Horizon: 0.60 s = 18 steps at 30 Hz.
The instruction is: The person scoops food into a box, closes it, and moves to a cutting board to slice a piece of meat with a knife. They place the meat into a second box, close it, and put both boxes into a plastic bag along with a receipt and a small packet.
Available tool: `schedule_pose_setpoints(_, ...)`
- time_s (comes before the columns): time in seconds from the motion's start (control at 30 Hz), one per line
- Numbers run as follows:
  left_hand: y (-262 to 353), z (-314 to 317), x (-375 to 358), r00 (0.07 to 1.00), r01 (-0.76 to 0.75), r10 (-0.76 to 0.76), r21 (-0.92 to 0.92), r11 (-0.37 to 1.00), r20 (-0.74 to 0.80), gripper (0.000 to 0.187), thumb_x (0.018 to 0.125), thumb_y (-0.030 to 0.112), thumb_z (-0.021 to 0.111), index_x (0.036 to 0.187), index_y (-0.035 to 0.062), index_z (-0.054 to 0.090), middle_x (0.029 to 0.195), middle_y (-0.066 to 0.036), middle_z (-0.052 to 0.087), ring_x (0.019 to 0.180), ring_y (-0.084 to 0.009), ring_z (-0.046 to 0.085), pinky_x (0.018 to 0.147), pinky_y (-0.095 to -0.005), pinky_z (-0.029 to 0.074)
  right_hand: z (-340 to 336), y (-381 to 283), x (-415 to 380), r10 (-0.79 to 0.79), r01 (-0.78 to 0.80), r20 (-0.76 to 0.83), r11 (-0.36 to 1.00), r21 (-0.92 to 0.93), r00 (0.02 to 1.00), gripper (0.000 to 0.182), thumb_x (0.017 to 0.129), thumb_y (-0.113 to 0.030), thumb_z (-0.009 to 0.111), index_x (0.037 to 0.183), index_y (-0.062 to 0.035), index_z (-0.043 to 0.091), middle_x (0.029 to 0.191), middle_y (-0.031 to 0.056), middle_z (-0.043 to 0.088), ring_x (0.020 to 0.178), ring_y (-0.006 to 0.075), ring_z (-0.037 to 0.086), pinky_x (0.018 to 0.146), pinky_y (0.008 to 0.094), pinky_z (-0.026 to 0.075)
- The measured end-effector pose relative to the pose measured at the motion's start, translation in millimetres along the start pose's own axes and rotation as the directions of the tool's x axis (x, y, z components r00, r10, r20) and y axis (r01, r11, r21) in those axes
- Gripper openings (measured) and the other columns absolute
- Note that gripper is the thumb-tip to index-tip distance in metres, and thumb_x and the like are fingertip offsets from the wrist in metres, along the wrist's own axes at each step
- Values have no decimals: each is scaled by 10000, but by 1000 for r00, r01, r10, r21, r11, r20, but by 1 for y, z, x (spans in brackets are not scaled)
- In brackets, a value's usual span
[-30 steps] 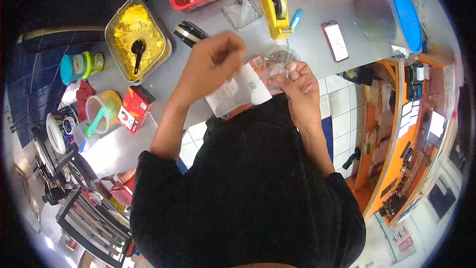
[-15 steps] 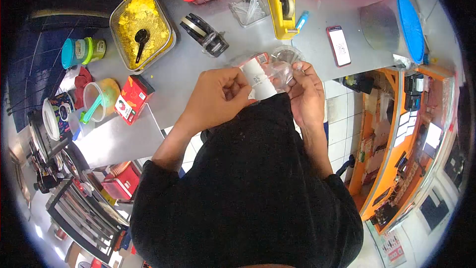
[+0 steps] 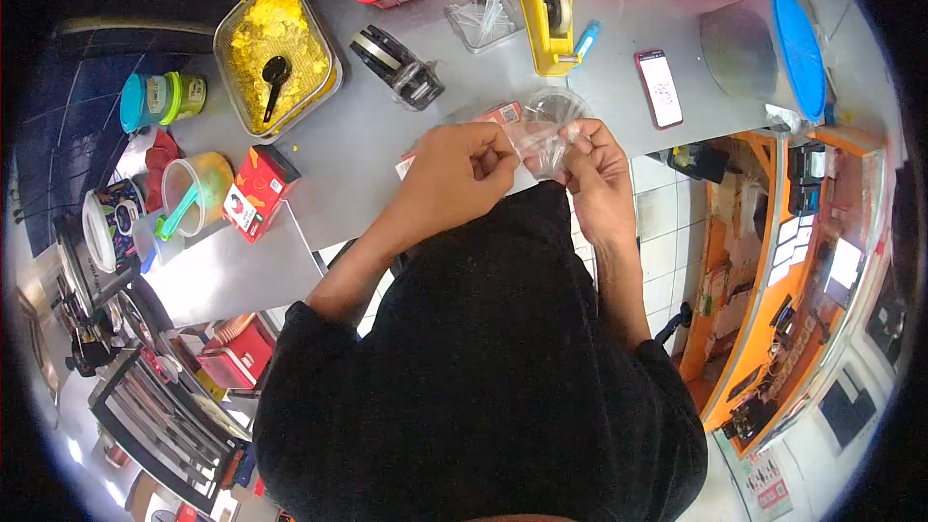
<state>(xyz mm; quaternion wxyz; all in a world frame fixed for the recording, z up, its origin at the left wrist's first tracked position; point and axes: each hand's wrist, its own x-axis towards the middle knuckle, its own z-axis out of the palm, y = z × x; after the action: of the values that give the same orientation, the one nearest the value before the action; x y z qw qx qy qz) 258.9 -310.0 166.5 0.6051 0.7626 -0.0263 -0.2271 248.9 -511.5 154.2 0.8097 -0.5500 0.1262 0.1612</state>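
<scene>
My left hand (image 3: pixel 456 172) is closed in a pinch at the left side of a crumpled clear plastic bag (image 3: pixel 537 143). On the other side, my right hand (image 3: pixel 601 179) pinches the bag between thumb and fingers. The bag is stretched between both hands above the table's front edge. Behind it is a clear round plastic container (image 3: pixel 559 101), partly covered by the bag. A red and white box (image 3: pixel 506 114) lies beyond my left hand and is mostly hidden by it.
A tray of yellow food (image 3: pixel 311 48) holds a black spoon (image 3: pixel 275 87). Around the metal table (image 3: pixel 619 87) stand a black tape dispenser (image 3: pixel 398 68), a yellow tape dispenser (image 3: pixel 549 19), a phone (image 3: pixel 660 89), a red box (image 3: pixel 259 193) and a blue-lidded tub (image 3: pixel 744 48).
The white printed paper between my hands has gone from sight. My left hand has moved right, toward my right hand, and the clear bag now shows between them.
</scene>
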Motion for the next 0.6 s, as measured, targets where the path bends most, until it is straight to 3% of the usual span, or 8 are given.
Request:
schedule_pose_setpoints(0.13, 6, -3, 1, 999, 47, -48, 47, 998, 11, 103, 894, 76, 650, 824, 0, 642, 623, 29, 590, 553, -10, 533, 495, -207, 406, 6, -4, 0, 22, -19, -79, 999, 32, 997, 208, 923, 79, 483, 1055, -54, 573, 807, -43, 579, 652, 31, 512, 607, 204, 444)
schedule_pose_setpoints(0.17, 9, -5, 0, 998, 64, -65, 68, 996, 15, 102, 887, 78, 654, 822, 0, 643, 614, 28, 587, 548, -13, 533, 493, -208, 407, 0, 0, 0, 12, -11, -29, 999, 31, 1000, 218, 923, 95, 478, 1072, -38, 568, 839, -18, 604, 669, 37, 542, 605, 201, 455)
schedule_pose_setpoints(0.23, 12, -6, -2, 1000, 12, -8, 132, 991, -25, 98, 868, 72, 657, 805, 0, 641, 592, 17, 577, 527, -27, 534, 490, -221, 413, -17, 8, 2, -5, 3, 80, 999, 32, 997, 241, 922, 126, 467, 1104, -4, 557, 903, 31, 652, 705, 50, 603, 599, 195, 477)
schedule_pose_setpoints(0.37, 14, -4, -3, 996, -63, 77, 257, 964, -43, 92, 841, 62, 660, 782, -6, 641, 575, -8, 572, 513, -54, 544, 495, -246, 429, -18, 10, 3, -10, 11, 50, 1000, -17, 999, 218, 925, 127, 483, 1076, -8, 564, 962, 51, 664, 787, 73, 642, 647, 202, 503)
schedule_pose_setpoints(0.6, 9, 16, 11, 985, -134, 147, 137, 981, -90, 112, 841, 77, 676, 791, -16, 638, 586, -12, 574, 523, -51, 503, 496, -263, 401, -14, 6, 2, -30, 31, 13, 996, -83, 999, 190, 922, 120, 546, 1067, -2, 546, 1012, 76, 675, 822, 80, 652, 731, 224, 566)
